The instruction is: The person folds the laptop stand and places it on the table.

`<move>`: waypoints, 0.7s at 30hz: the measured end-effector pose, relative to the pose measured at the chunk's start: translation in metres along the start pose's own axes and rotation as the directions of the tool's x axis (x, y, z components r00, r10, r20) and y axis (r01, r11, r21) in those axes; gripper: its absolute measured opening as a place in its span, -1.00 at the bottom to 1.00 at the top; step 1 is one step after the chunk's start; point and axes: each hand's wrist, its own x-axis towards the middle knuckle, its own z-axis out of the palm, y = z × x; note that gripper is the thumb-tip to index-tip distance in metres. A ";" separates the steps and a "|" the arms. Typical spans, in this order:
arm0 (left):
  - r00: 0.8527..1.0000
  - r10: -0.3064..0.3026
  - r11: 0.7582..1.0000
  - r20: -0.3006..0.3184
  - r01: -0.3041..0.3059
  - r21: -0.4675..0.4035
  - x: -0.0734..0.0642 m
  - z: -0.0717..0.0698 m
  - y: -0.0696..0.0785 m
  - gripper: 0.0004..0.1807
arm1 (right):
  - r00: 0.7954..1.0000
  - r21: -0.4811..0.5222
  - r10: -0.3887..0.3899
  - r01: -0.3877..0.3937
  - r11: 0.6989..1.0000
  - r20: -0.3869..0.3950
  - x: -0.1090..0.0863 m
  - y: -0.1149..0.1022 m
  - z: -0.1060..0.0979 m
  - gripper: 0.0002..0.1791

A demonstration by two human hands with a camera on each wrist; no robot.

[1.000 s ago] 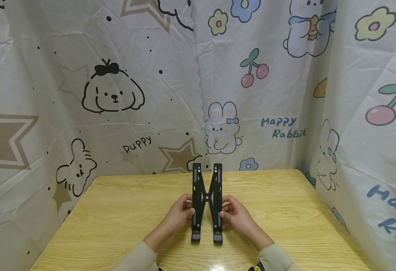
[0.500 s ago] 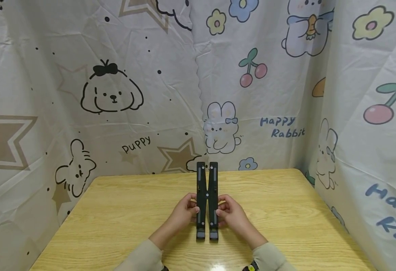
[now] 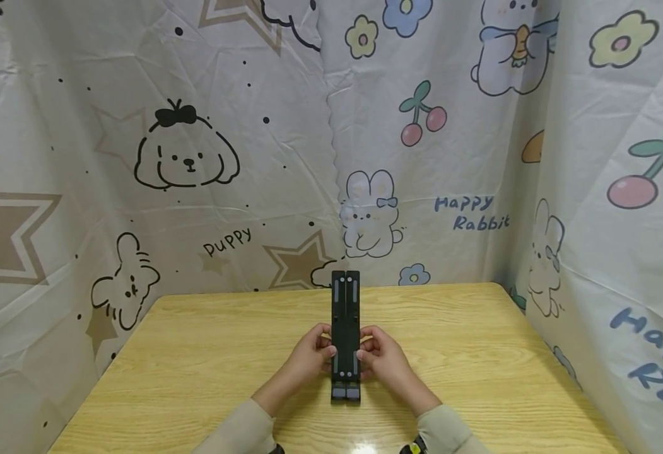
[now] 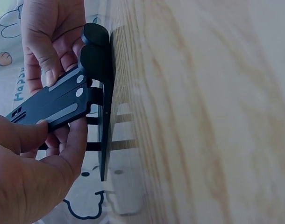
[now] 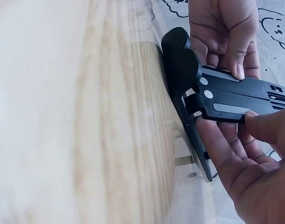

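Note:
A black folding laptop stand (image 3: 346,334) stands on the table in the head view, its two long arms side by side with only a thin seam between them. Grey pads run along the arms, and hooked stops stick up at the near end. My left hand (image 3: 308,353) pinches the left arm, thumb on top and fingers beneath. On the other side my right hand (image 3: 385,354) grips the right arm the same way. Both wrist views show the stand's upper plate (image 4: 53,102) raised at a slant above its lower bars (image 5: 194,144). The fingers partly hide its sides.
The light wooden table (image 3: 223,353) extends around the stand, with its far edge close behind the stand's far end. A pale patterned curtain (image 3: 286,189) hangs behind the table and along both sides.
Both hands have moved inward, pressing the stand's two arms together. The X-shaped opening between them has closed to a thin seam.

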 end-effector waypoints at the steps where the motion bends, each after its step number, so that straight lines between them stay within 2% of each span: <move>1: 1.000 0.000 1.000 0.000 0.000 0.000 0.000 0.000 0.000 -0.72 | 1.000 -0.001 0.003 -0.003 1.000 0.002 0.000 0.000 0.000 -0.67; 6: 1.000 0.002 1.000 -0.013 -0.002 0.019 -0.004 -0.002 0.003 -0.76 | 1.000 -0.039 0.003 -0.002 0.999 0.020 0.003 -0.002 -0.002 -0.70; 9: 0.999 0.002 0.999 -0.038 0.000 0.044 -0.007 -0.003 0.006 -0.80 | 0.998 -0.146 -0.036 0.042 0.988 0.043 0.007 -0.005 -0.009 -0.70; 13: 0.998 0.011 0.995 -0.059 -0.005 0.099 -0.014 -0.006 0.007 -0.75 | 0.990 -0.296 -0.097 0.124 0.947 0.103 0.018 -0.013 -0.026 -0.65; 19: 0.999 -0.004 0.991 0.036 -0.001 0.134 -0.030 -0.008 0.004 -0.39 | 0.968 -0.441 -0.162 0.233 0.867 0.192 0.035 -0.033 -0.075 -0.53; 21: 0.998 -0.018 0.985 0.059 0.008 0.174 -0.034 -0.008 0.002 -0.28 | 0.961 -0.453 -0.170 0.254 0.855 0.218 0.041 -0.043 -0.092 -0.46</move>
